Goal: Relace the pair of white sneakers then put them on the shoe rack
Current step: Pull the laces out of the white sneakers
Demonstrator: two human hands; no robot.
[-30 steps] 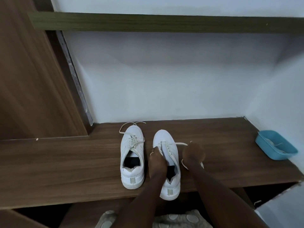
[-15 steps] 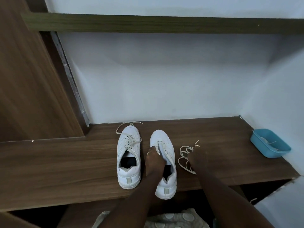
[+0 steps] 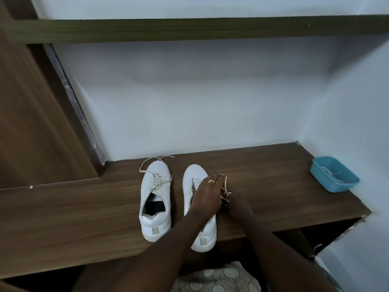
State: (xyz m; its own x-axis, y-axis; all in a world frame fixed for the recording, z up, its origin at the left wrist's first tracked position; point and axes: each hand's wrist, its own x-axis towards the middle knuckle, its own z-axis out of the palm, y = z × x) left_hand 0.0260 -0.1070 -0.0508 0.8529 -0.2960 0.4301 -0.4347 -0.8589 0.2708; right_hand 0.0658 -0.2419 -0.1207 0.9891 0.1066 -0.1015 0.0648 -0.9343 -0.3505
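Pinching cream lace [image 3: 225,184] beside unlaced sneaker [image 3: 194,175]: right hand [image 3: 237,207] fingers; left hand [image 3: 207,197] unclear.

The left sneaker [image 3: 155,199], loosely laced, and the right sneaker [image 3: 193,175] are sitting side by side on the wooden shelf [image 3: 84,207], toes pointing at the wall. The left hand [image 3: 207,197] is reaching across the right sneaker, fingertips at a loose lace [image 3: 225,184] that the right hand [image 3: 237,205] is gripping just beside it. A blue tray [image 3: 322,179] is sitting well apart on the right.

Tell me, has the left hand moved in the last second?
Yes. The left hand slid rightward across the right sneaker, from its middle to its right edge, toward the lace.
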